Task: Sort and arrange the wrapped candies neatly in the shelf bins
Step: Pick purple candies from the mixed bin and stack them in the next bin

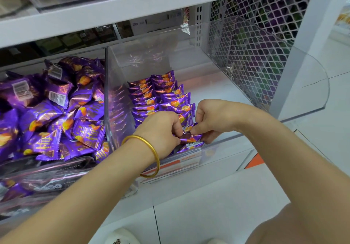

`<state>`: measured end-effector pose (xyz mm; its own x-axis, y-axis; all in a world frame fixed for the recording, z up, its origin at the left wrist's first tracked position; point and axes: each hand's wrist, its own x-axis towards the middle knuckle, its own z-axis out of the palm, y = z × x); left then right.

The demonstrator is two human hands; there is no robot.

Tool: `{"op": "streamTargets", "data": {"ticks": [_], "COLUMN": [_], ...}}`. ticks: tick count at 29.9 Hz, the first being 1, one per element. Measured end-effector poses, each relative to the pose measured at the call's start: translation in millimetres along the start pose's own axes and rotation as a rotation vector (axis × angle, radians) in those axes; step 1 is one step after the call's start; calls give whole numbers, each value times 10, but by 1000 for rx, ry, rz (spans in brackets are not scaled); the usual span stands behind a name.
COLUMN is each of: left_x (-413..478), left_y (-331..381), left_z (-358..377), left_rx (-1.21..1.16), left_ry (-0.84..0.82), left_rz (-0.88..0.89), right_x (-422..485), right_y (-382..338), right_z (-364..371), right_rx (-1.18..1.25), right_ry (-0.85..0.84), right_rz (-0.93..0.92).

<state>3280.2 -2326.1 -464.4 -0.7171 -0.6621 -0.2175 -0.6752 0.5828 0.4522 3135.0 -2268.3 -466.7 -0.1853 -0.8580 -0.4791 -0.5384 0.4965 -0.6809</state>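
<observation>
Both hands pinch candies at the clear bin's (246,84) front: left hand (161,128), right hand (212,116). The purple candy (191,138) looks light, crinkly and slippery; best held by its edges.

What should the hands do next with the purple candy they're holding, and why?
Probably tuck the candy in at the front end of the two neat rows and let go. The left hand and the right hand both pinch it just in front of those rows, close to the front wall of the clear bin, so that seems to be the next free spot.
</observation>
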Motion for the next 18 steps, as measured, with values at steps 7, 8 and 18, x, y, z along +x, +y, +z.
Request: {"op": "streamTargets", "data": {"ticks": [7, 8, 18], "left_x": [-55, -65, -15], "left_y": [27, 27, 53], "left_z": [-27, -40, -3], "left_rx": [108, 120, 282], "left_ry": [62, 84, 113], "left_rz": [-65, -61, -51], "right_x": [-136, -174, -170], "right_y": [37, 54, 37], "right_z": [-133, -162, -134], "right_rx": [-180, -224, -323], "right_ry": [23, -19, -84], "right_rz": [25, 27, -34]}}
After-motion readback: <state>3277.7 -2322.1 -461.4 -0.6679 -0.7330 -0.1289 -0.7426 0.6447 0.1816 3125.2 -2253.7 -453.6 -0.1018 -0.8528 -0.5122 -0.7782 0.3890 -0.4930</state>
